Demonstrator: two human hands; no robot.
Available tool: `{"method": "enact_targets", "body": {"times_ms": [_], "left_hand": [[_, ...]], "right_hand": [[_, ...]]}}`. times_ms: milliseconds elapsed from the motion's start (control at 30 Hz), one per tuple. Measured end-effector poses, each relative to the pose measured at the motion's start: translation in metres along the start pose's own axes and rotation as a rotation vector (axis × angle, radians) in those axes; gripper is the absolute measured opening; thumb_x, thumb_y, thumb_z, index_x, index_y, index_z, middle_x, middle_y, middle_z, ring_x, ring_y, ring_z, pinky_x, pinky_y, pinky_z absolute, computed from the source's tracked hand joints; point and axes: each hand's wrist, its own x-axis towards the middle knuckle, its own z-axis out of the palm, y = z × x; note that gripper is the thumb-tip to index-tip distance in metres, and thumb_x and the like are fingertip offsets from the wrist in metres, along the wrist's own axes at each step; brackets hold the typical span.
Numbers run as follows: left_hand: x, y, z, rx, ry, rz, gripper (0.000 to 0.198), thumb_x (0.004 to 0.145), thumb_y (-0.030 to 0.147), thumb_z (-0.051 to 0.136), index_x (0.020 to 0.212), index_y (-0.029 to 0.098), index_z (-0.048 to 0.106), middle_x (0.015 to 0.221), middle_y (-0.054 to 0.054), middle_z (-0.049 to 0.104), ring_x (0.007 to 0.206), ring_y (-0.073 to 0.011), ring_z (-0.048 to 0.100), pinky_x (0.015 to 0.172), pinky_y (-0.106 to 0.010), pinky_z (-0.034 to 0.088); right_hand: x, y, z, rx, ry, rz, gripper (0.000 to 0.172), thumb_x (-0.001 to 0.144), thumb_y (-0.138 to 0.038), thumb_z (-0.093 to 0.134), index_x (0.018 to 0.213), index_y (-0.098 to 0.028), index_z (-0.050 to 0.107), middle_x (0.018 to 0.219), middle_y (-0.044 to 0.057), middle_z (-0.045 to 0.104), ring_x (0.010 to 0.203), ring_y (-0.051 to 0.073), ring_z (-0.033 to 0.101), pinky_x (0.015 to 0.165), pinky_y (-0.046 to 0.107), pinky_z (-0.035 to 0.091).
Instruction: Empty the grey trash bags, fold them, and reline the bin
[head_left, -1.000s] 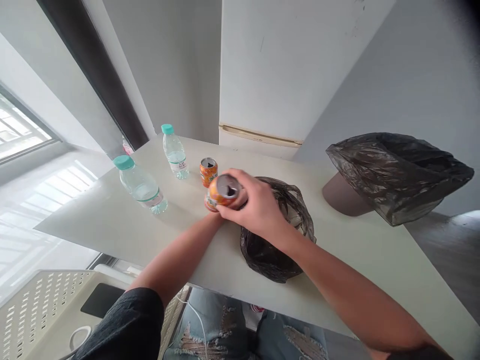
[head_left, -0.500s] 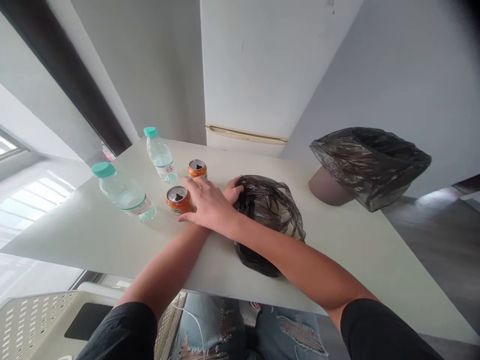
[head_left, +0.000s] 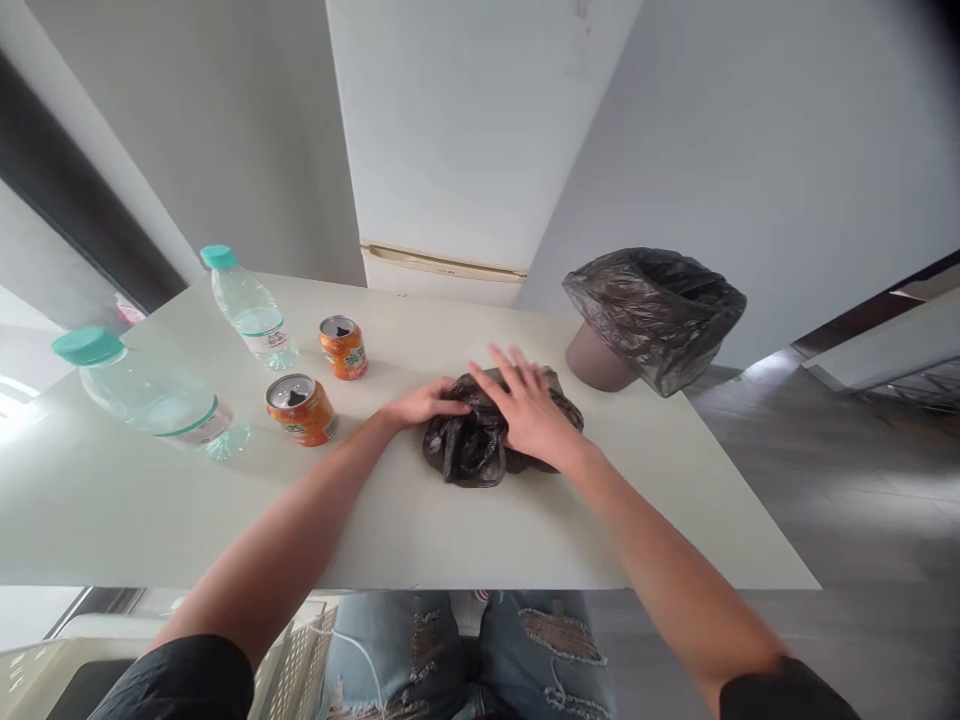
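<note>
A crumpled black plastic bag (head_left: 469, 450) lies on the white table in front of me. My left hand (head_left: 421, 404) pinches the bag's left edge, thumb on top, its other fingertips partly hidden by the plastic. Over the bag's right side, my right hand (head_left: 534, 415) is spread flat, palm down, fingers apart and slightly blurred. To the left of my left hand stand two open orange drink cans, a nearer can (head_left: 301, 410) and a farther can (head_left: 343, 348). Neither hand touches them.
Two clear plastic bottles with teal caps, a near bottle (head_left: 154, 395) and a far bottle (head_left: 251, 310), stand on the left of the table (head_left: 450, 545). A brown bin (head_left: 600, 358) lined with a black bag (head_left: 652, 315) stands at the back right. Behind is a white fridge (head_left: 465, 130).
My right hand has left the cans and moved right onto the bag, so my arms are uncrossed. The bag is flatter and more bunched. The view has shifted to the right.
</note>
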Motion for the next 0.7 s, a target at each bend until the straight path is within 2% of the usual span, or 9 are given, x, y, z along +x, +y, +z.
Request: {"method": "enact_targets", "body": {"times_ms": [67, 100, 167, 233, 300, 400, 467, 600, 700], "left_hand": [[-0.003, 0.003, 0.0, 0.047, -0.089, -0.036, 0.04, 0.086, 0.051, 0.082, 0.1, 0.013, 0.081, 0.098, -0.01, 0.081, 0.092, -0.0277, 0.075, 0.088, -0.038, 0.058], [-0.003, 0.004, -0.001, 0.047, -0.09, -0.028, 0.043, 0.09, 0.054, 0.079, 0.103, 0.014, 0.081, 0.101, -0.011, 0.081, 0.095, -0.028, 0.075, 0.09, -0.038, 0.058], [-0.002, 0.003, -0.002, 0.028, -0.066, 0.031, 0.048, 0.096, 0.057, 0.073, 0.117, 0.016, 0.08, 0.118, -0.013, 0.079, 0.11, -0.0302, 0.073, 0.098, -0.04, 0.056], [0.001, 0.0, -0.003, 0.006, -0.012, 0.091, 0.05, 0.099, 0.058, 0.068, 0.128, 0.019, 0.077, 0.136, -0.015, 0.072, 0.124, -0.0313, 0.067, 0.104, -0.041, 0.054], [0.004, -0.005, -0.005, -0.005, 0.056, 0.095, 0.048, 0.101, 0.059, 0.064, 0.126, 0.02, 0.077, 0.14, -0.016, 0.067, 0.124, -0.0302, 0.064, 0.102, -0.04, 0.053], [0.005, -0.008, -0.007, 0.037, 0.104, 0.021, 0.045, 0.101, 0.059, 0.063, 0.121, 0.021, 0.076, 0.128, -0.013, 0.069, 0.113, -0.0268, 0.064, 0.1, -0.038, 0.051], [0.005, -0.008, -0.008, 0.087, 0.094, -0.015, 0.045, 0.099, 0.06, 0.065, 0.12, 0.022, 0.076, 0.116, -0.011, 0.069, 0.105, -0.0249, 0.064, 0.101, -0.038, 0.049], [0.004, -0.002, -0.006, 0.089, 0.098, -0.02, 0.046, 0.097, 0.061, 0.067, 0.12, 0.021, 0.076, 0.109, -0.009, 0.069, 0.1, -0.0241, 0.062, 0.098, -0.037, 0.048], [0.004, -0.001, -0.005, 0.054, 0.108, -0.017, 0.045, 0.097, 0.06, 0.068, 0.119, 0.021, 0.077, 0.111, -0.01, 0.069, 0.099, -0.024, 0.062, 0.096, -0.036, 0.049]], "right_hand": [[-0.002, 0.013, 0.003, 0.143, -0.13, 0.013, 0.101, 0.086, -0.003, 0.061, 0.175, -0.035, 0.026, 0.162, 0.013, 0.056, 0.14, 0.034, 0.061, 0.111, 0.049, 0.054], [-0.007, 0.017, 0.005, 0.18, -0.153, 0.044, 0.093, 0.088, -0.003, 0.057, 0.172, -0.034, 0.032, 0.148, 0.011, 0.067, 0.124, 0.029, 0.07, 0.101, 0.041, 0.058], [-0.029, 0.029, 0.008, 0.154, -0.101, 0.146, 0.076, 0.089, -0.002, 0.05, 0.16, -0.031, 0.053, 0.128, 0.008, 0.076, 0.107, 0.024, 0.073, 0.09, 0.034, 0.058], [-0.061, 0.051, 0.007, 0.05, -0.007, 0.247, 0.062, 0.087, -0.001, 0.049, 0.139, -0.027, 0.07, 0.125, 0.008, 0.076, 0.11, 0.024, 0.072, 0.09, 0.033, 0.058], [-0.1, 0.084, 0.003, -0.059, 0.062, 0.35, 0.057, 0.084, 0.001, 0.048, 0.13, -0.023, 0.074, 0.135, 0.01, 0.073, 0.119, 0.025, 0.07, 0.093, 0.035, 0.059], [-0.163, 0.138, -0.005, -0.195, 0.16, 0.446, 0.057, 0.082, 0.0, 0.047, 0.129, -0.019, 0.074, 0.146, 0.013, 0.068, 0.133, 0.032, 0.064, 0.106, 0.044, 0.059], [-0.2, 0.161, -0.004, -0.211, 0.208, 0.464, 0.062, 0.083, -0.001, 0.045, 0.138, -0.019, 0.07, 0.154, 0.013, 0.063, 0.142, 0.033, 0.059, 0.118, 0.05, 0.054], [-0.247, 0.169, 0.02, -0.087, 0.07, 0.451, 0.073, 0.096, -0.013, 0.045, 0.168, -0.022, 0.041, 0.171, 0.014, 0.046, 0.161, 0.033, 0.042, 0.133, 0.057, 0.04], [-0.256, 0.157, 0.038, -0.085, -0.065, 0.495, 0.069, 0.104, -0.026, 0.045, 0.172, -0.023, 0.036, 0.175, 0.016, 0.04, 0.166, 0.036, 0.031, 0.135, 0.063, 0.03]]}}
